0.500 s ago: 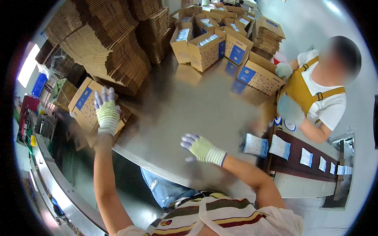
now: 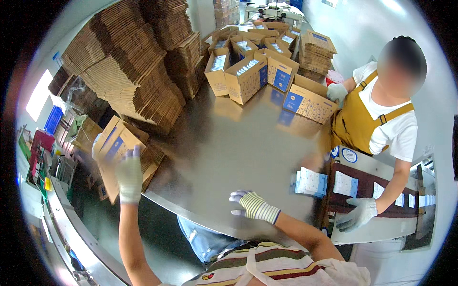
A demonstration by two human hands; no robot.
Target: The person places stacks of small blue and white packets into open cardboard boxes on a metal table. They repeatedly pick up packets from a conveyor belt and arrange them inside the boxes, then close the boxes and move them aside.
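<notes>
You are seemingly dealing with the tilted carton [image 2: 109, 167], which is standing askew at the table's [image 2: 229, 152] left edge, beside the tall stack of flattened cartons [image 2: 155, 97]. Your left hand [image 2: 130, 176] is lying over its near right side with the fingers pointing away from you; because the hand is blurring and the palm is hidden, you cannot be sure whether it is grasping a panel or only pressing against it. Your right hand [image 2: 255, 207] is holding nothing: it is hovering over the near part of the table, fingers loosely bent and pointing left.

In judgement, the next move is calling for a sure hold on a panel edge, with your right hand being free to support the other side.

The carton is turning its printed face up toward you, and its visible outline is running longest away from your body, one corner pointing back at you.

To your right, white-and-blue packets [image 2: 311, 182] are lying near the dark belt [image 2: 364, 188], and a co-worker's gloved hand [image 2: 358, 214] is spreading open over the belt's near side.
</notes>
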